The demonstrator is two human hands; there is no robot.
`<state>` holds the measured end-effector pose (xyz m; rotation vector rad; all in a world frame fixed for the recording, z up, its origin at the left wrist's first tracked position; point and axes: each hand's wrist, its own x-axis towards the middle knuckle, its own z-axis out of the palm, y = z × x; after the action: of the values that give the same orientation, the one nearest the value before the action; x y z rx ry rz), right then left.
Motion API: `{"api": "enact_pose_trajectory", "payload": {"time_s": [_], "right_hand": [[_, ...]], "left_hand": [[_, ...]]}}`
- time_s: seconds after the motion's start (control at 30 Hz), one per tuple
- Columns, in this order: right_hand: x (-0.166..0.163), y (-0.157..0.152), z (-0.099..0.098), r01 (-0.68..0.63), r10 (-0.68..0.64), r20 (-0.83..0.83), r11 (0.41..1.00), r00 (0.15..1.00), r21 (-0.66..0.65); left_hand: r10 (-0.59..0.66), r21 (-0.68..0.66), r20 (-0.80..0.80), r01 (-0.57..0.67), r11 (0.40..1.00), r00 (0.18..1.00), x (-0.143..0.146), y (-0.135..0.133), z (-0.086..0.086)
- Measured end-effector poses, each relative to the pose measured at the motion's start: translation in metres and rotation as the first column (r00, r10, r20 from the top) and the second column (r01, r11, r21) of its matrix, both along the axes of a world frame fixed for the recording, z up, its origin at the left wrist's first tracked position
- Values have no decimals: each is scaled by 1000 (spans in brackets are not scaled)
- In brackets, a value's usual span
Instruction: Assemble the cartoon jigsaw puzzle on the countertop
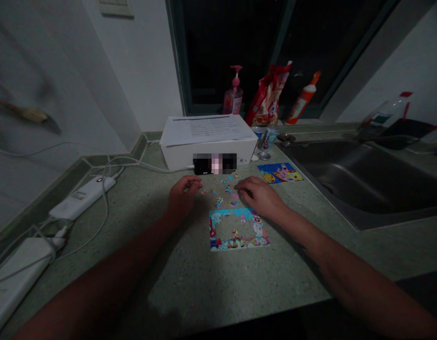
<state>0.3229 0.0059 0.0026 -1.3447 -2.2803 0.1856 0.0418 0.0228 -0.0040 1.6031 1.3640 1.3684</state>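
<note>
Both bare forearms reach in from the bottom over a speckled green stone countertop. Nearest on it lies a partly built jigsaw puzzle, its colourful border joined into a rectangle around an open middle, with a few pieces sitting inside. Just past its top edge, the 2 hands stand on either side of a scatter of loose puzzle pieces. The left hand is narrow, its fingers curled in and gathered at the left edge of the scatter; whether they pinch a piece is too small to tell. The right hand is palm down and loosely curled, its fingertips at the right edge of the scatter, and I cannot tell whether it holds anything.

Beyond the right hand lies a bright cartoon picture card, with a steel sink to its right. Left of the arms sit 2 white power strips and cables. Farther on, a white box carries printed papers, and a pixelated patch covers something at its front. Past it stand 2 cans, a pink pump bottle, a red snack bag and an orange-capped bottle, against a dark window.
</note>
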Motion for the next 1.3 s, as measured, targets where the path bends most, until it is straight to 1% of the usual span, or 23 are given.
{"api": "enact_pose_trajectory", "payload": {"time_s": [0.33,0.63,1.3], "right_hand": [[1,0,-2,-10,6,79,998,997,54],[4,2,-4,-15,7,86,995,996,95],[-1,0,-3,-23,15,97,997,995,80]], "left_hand": [[2,-15,-9,-2,1000,1000,0,0,1],[10,-18,-14,-10,1000,1000,1,-1,3],[-2,-21,-12,1,1000,1000,0,-1,2]]}}
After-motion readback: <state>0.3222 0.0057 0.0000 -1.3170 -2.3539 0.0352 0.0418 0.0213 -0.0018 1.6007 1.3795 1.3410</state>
